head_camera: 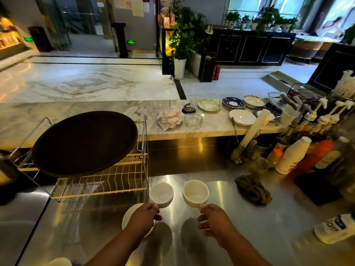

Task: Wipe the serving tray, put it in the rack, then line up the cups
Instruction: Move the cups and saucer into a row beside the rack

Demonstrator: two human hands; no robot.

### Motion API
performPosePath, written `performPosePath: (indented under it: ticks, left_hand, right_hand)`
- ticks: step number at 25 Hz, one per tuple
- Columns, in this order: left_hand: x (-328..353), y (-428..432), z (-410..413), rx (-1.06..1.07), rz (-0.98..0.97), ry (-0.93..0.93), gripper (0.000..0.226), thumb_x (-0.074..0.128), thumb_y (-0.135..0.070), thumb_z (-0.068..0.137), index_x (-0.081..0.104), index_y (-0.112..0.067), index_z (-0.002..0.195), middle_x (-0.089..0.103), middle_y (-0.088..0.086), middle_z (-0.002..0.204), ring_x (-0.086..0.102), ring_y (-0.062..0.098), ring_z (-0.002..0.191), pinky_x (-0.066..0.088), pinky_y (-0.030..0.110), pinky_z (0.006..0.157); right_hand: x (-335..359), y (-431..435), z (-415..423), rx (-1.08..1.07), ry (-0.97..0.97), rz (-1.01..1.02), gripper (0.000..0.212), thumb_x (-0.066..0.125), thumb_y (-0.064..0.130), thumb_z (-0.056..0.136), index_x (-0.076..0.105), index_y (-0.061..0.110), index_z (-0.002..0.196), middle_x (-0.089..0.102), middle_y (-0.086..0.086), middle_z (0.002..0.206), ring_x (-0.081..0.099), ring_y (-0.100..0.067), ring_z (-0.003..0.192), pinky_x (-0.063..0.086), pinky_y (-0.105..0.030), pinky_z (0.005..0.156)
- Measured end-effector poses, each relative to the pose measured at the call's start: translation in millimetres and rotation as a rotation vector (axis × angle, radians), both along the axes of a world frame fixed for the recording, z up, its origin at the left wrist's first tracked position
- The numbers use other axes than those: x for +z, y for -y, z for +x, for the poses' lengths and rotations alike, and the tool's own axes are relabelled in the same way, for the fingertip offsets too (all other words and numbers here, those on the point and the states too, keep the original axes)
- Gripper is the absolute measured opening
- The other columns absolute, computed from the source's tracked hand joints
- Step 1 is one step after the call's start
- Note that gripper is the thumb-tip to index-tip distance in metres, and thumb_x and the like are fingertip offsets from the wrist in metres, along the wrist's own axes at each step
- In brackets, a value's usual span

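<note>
I am looking down at a steel counter [221, 246], its brushed surface throwing back glare, and parts of it are hard to read. A white saucer [128, 217] is lying half hidden under my left hand [143, 217], and another pale rim [59, 262] is cut off at the near edge, too little showing to name. On the right the bottles [292, 158] are blurring into one another, so I am not reading their labels.

My left hand is pinching the handle of the left cup [161, 193], fingers curled tight around it; the handle itself is covered. My right hand [213, 221] is gripping the handle of the right cup [195, 191] the same way. Both cups are round, white and glossy, open side up, sitting side by side with a gap between them, just right of the rack [107, 181].

The tray [84, 144] is a dark, matte oval, leaning tilted in the wire rack on the left and hiding most of the rack's far side. A crumpled olive cloth [253, 189] is lying right of the cups. On the far marble ledge [76, 112], round plates [242, 117] are stacked.
</note>
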State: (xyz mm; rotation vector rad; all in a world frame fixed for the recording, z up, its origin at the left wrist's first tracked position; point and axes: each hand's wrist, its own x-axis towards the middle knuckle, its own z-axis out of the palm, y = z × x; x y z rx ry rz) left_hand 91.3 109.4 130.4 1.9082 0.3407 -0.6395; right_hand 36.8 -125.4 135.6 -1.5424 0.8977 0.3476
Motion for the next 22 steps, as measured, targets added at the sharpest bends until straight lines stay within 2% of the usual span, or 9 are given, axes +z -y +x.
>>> performPosePath:
  ticks: [4,8,11,13,15,17,20,22]
  left_hand:
    - [-17,12,27,-0.023,-0.035,0.018,0.025,0.047,-0.031,0.106,0.068,-0.017,0.104,0.076,0.006,0.094,0.067,0.022,0.088,0.05,0.038,0.082]
    - [-38,29,50,-0.034,-0.042,0.021,0.024,0.048,-0.03,0.106,0.068,-0.019,0.1,0.073,0.01,0.101,0.067,0.026,0.098,0.053,0.046,0.094]
    - [-56,42,66,0.01,-0.024,-0.001,0.027,0.047,-0.033,0.106,0.069,-0.019,0.096,0.071,0.011,0.1,0.065,0.028,0.096,0.052,0.045,0.089]
    - [-62,52,80,0.058,-0.017,-0.021,0.028,0.046,-0.036,0.105,0.068,-0.02,0.097,0.069,0.009,0.1,0.064,0.026,0.094,0.052,0.043,0.082]
    - [-69,61,93,0.113,-0.007,-0.028,0.028,0.045,-0.037,0.105,0.067,-0.02,0.099,0.069,0.008,0.099,0.064,0.025,0.095,0.053,0.041,0.081]
    - [-74,67,105,0.146,0.0,-0.027,0.026,0.045,-0.038,0.106,0.065,-0.023,0.098,0.067,0.007,0.099,0.064,0.028,0.098,0.057,0.046,0.084]
    - [-81,77,124,0.219,-0.046,-0.058,0.021,0.046,-0.038,0.105,0.062,-0.026,0.101,0.064,0.008,0.105,0.064,0.033,0.099,0.065,0.053,0.072]
    - [-85,82,138,0.238,-0.033,-0.046,0.024,0.045,-0.039,0.105,0.063,-0.023,0.107,0.066,0.008,0.105,0.066,0.033,0.098,0.065,0.053,0.071]
  right_hand:
    - [-6,3,20,-0.011,-0.015,-0.053,0.022,0.048,0.028,0.106,0.063,0.012,0.107,0.071,-0.017,0.102,0.071,-0.032,0.087,0.056,-0.036,0.065]
    - [-24,5,42,-0.029,-0.004,-0.041,0.022,0.047,0.029,0.107,0.064,0.014,0.107,0.071,-0.015,0.101,0.071,-0.031,0.086,0.059,-0.037,0.068]
    - [-42,13,65,-0.025,0.005,0.028,0.02,0.048,0.026,0.107,0.065,0.016,0.105,0.071,-0.019,0.103,0.071,-0.028,0.076,0.057,-0.029,0.049]
    - [-52,19,84,-0.02,0.015,0.047,0.019,0.048,0.025,0.106,0.065,0.017,0.103,0.071,-0.019,0.1,0.07,-0.026,0.07,0.054,-0.025,0.043]
    - [-65,24,104,-0.002,0.017,0.039,0.02,0.047,0.025,0.106,0.065,0.02,0.101,0.071,-0.016,0.095,0.07,-0.027,0.069,0.053,-0.024,0.043]
    - [-78,26,123,0.005,0.018,0.021,0.02,0.046,0.025,0.106,0.066,0.02,0.106,0.071,-0.014,0.095,0.071,-0.027,0.071,0.055,-0.026,0.045]
    - [-94,26,152,0.015,0.015,0.011,0.023,0.045,0.026,0.107,0.063,0.021,0.118,0.07,-0.011,0.105,0.071,-0.026,0.072,0.053,-0.024,0.046]
    - [-101,26,169,0.004,0.005,0.017,0.022,0.045,0.03,0.107,0.062,0.024,0.12,0.071,-0.008,0.102,0.07,-0.026,0.073,0.053,-0.024,0.046]
